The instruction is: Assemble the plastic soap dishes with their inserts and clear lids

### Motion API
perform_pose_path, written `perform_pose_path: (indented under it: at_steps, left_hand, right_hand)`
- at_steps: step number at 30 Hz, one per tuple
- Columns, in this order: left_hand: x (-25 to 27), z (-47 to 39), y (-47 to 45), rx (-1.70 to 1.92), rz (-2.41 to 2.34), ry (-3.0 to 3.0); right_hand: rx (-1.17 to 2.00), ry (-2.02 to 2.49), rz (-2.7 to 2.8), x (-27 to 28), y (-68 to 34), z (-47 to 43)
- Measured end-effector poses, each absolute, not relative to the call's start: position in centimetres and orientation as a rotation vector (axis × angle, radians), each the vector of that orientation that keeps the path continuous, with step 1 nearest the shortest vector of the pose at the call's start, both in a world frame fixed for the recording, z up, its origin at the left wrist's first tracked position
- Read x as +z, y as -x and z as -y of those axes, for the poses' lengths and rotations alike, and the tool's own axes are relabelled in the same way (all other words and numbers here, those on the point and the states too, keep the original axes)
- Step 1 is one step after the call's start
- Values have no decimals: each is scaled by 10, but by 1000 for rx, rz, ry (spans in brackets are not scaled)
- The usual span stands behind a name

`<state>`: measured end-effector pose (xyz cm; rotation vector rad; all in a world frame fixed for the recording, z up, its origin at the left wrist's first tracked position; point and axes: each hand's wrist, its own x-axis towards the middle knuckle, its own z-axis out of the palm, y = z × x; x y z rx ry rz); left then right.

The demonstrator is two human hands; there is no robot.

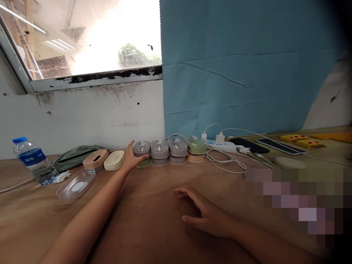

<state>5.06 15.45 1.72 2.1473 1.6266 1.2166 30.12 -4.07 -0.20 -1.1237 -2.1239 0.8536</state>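
Grey-lidded oval plastic box [142, 147], stacked on a green one at the bench [154, 220] wall, sits against the left hand [132, 157], fingers curled around its end; right hand [205, 214] rests spread. Light, rigid, smooth: likely best gripped across its short sides.

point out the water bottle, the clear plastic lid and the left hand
water bottle [32, 160], head view, on its blue label
clear plastic lid [75, 186], head view, on its flat middle
left hand [132, 156], head view, on the back of the hand
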Motion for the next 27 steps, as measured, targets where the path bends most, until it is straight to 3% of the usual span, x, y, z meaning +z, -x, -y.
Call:
perform_pose_path:
  at_steps: [6, 12, 21, 27]
  left_hand:
    - [-5, -160, -60, 1534, -1551, -2172]
    - [-8, -107, -39, 1777, -1487, -2049]
    - [-11, 4, -16, 938, -671, -1935]
    - [-5, 16, -24, 697, -437, -1979]
  right_hand:
    - [825, 1111, 2144, -5, -302, 39]
    - [736, 1062, 2184, -9, -302, 39]
    - [567, 1059, 2269, -3, -296, 43]
    - [626, 1021, 2298, 0, -298, 46]
